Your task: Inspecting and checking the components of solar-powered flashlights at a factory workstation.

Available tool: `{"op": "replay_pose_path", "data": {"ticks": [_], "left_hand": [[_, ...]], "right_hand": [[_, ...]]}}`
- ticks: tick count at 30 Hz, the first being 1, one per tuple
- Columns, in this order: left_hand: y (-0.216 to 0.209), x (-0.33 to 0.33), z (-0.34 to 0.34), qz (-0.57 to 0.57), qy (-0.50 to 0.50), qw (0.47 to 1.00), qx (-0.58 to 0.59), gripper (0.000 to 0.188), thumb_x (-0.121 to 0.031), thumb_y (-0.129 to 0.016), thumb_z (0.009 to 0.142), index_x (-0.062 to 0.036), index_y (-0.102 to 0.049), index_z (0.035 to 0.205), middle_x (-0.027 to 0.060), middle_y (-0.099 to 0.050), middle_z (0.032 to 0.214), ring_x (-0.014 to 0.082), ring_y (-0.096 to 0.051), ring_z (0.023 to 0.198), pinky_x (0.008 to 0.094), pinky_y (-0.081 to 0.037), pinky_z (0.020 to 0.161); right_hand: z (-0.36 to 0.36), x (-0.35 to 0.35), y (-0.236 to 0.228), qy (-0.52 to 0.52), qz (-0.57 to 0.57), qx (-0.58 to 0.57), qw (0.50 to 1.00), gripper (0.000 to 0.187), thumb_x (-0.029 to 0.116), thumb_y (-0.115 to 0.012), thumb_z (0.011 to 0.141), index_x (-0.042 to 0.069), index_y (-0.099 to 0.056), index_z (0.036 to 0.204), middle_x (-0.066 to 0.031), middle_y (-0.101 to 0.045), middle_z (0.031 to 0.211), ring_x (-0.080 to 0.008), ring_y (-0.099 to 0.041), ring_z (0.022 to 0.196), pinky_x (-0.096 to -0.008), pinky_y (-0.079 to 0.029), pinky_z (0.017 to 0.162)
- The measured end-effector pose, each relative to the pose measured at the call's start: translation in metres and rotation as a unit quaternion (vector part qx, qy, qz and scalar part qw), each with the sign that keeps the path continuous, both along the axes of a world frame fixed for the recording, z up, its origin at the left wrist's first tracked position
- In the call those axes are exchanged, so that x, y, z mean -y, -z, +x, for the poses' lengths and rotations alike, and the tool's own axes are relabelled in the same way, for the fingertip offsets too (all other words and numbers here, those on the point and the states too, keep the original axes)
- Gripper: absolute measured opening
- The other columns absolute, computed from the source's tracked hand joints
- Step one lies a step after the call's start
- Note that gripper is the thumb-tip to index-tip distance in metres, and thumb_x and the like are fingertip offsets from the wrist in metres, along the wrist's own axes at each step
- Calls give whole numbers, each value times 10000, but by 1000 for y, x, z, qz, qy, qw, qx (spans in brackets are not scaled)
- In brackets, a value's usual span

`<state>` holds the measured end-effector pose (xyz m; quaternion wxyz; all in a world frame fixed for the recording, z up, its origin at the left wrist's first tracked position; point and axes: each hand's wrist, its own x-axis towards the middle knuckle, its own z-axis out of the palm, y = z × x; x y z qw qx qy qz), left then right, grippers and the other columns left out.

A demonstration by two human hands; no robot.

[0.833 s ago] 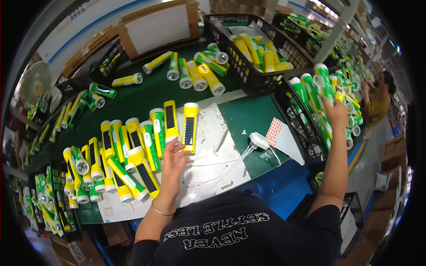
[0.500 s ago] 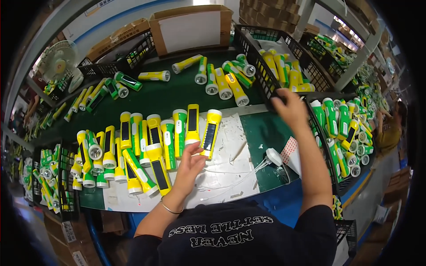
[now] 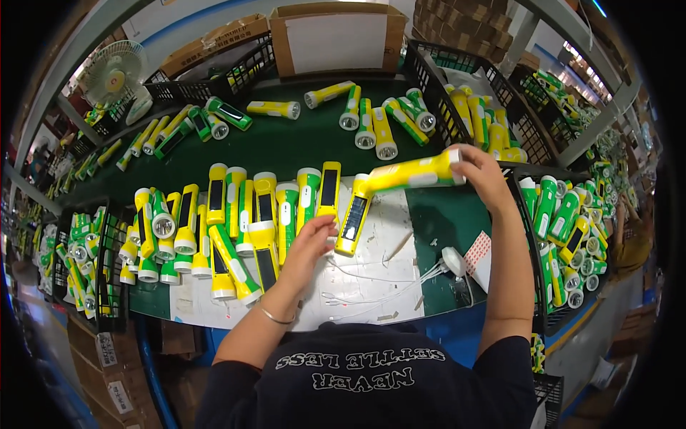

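One person is working at a green table (image 3: 433,214), with two bare hands and two forearms reaching in from below. One yellow-and-green flashlight (image 3: 414,174) is being held in the air above the table, slightly blurred, lying almost level. The right hand (image 3: 487,177) is clamping its white end between thumb and fingers, while the other end is pointing left, overlapping in view the head of one yellow flashlight with a dark panel (image 3: 351,225). I cannot tell whether the two are touching.

At least fifteen more flashlights (image 3: 287,218) are crowding the table's left side, overlapping too much for an exact count. Beyond them, two yellow flashlights (image 3: 274,109) are lying apart from a far cluster of at least five. Four black crates are standing around: near right (image 3: 568,317), far right (image 3: 436,93), near left (image 3: 111,250) and far left (image 3: 246,68). One white adapter (image 3: 451,261) is trailing several cables beside one red-dotted sheet (image 3: 479,250).

The right arm is bending inward at the elbow, its hand arching over from the right. The left hand (image 3: 309,250), wearing one bracelet (image 3: 277,317), is curling loosely beside the panelled flashlight's lower end; I cannot tell whether its fingers are closing on anything.
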<state>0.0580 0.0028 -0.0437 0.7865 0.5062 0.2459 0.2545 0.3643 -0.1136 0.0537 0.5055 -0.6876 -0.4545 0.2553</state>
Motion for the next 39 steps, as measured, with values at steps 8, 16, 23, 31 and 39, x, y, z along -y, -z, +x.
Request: {"op": "replay_pose_path", "data": {"ticks": [8,16,23,31,39], "left_hand": [[5,16,11,-369,387,833,141,507,-387,-378,930,-35,-363,1293,140,-559,1036,233,-580,931,371,-507,772],[11,14,-1,-319,156,934,41,418,-358,-449,909,-30,-471,1167,110,-582,967,205,-593,836,340,-511,744],[21,15,7,-276,84,957,18,436,-454,-432,904,-54,-520,1052,54,-579,810,143,-569,665,273,-487,597],[22,18,9,-267,78,960,21,423,-464,-435,902,-65,-513,1023,46,-581,804,141,-566,668,279,-489,603],[14,22,2,-272,62,959,59,415,-448,-433,908,-60,-495,1041,65,-578,814,143,-561,672,292,-496,609]], "right_hand": [[-97,-7,33,-238,-59,-260,934,425,158,-590,798,59,-533,1207,-34,-568,999,-73,-494,847,-205,-412,741],[-132,9,55,-76,-84,62,992,430,266,-639,769,89,-552,1151,-42,-635,855,-120,-504,527,-262,-423,532],[-146,30,62,-73,-122,46,989,351,272,-647,770,61,-567,1039,-59,-618,824,-136,-545,578,-265,-434,552],[-157,34,77,-94,2,142,985,174,197,-505,870,25,-524,853,-113,-555,793,-247,-556,685,-336,-438,620],[-175,39,76,-138,-65,39,988,192,200,-578,834,21,-535,784,-100,-536,703,-196,-514,579,-298,-409,541]]}}
